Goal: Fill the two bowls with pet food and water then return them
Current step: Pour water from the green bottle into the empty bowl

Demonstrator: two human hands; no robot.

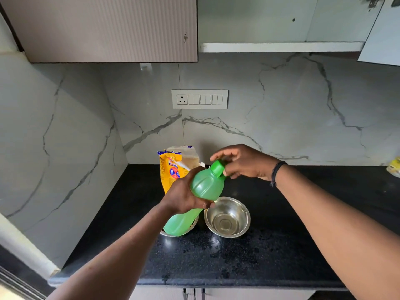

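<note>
My left hand [184,194] grips the middle of a green plastic bottle [202,187], which tilts with its cap up and to the right. At the green cap [217,168], my right hand [244,162] has its fingers curled around it. A steel bowl [227,217] with a little clear liquid at the bottom stands on the black counter [270,245], just below the bottle. A second steel bowl [192,228] sits to its left, mostly hidden behind the bottle's base. Behind my left hand leans a yellow pet food bag [171,169], its top open.
The counter ends at a marble wall on the left and back, with a switch panel [199,99] above the bag. A wall cabinet [104,29] hangs overhead at left. A yellow object [394,167] shows at the far right edge.
</note>
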